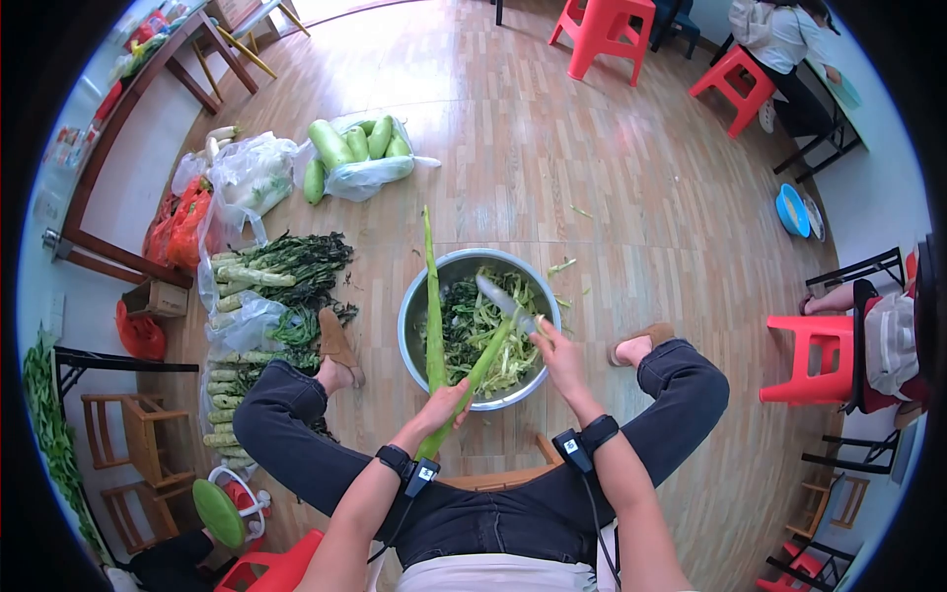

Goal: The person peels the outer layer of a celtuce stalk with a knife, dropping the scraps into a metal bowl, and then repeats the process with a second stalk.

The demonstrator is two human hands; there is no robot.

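My left hand (pixel 444 408) is closed around a long green celtuce stalk (pixel 480 367), which slants up to the right over a metal basin (pixel 541 381). In my right hand (pixel 558 357) is a knife (pixel 496 296), its blade blurred and close to the stalk's upper end. Pale green peelings (pixel 508 350) and dark leaves (pixel 460 304) lie inside the basin. A second green stalk (pixel 433 306) rests across the basin's left side, its thin tip pointing away from me. Its lower end is close to my left hand.
Leafy stalks (pixel 237 385) lie in a row on the floor at left. Beyond them are a bag of green gourds (pixel 360 158) and a red bag (pixel 187 222). Red stools (pixel 814 360) and seated people are at right. Scraps (pixel 562 266) lie beside the basin.
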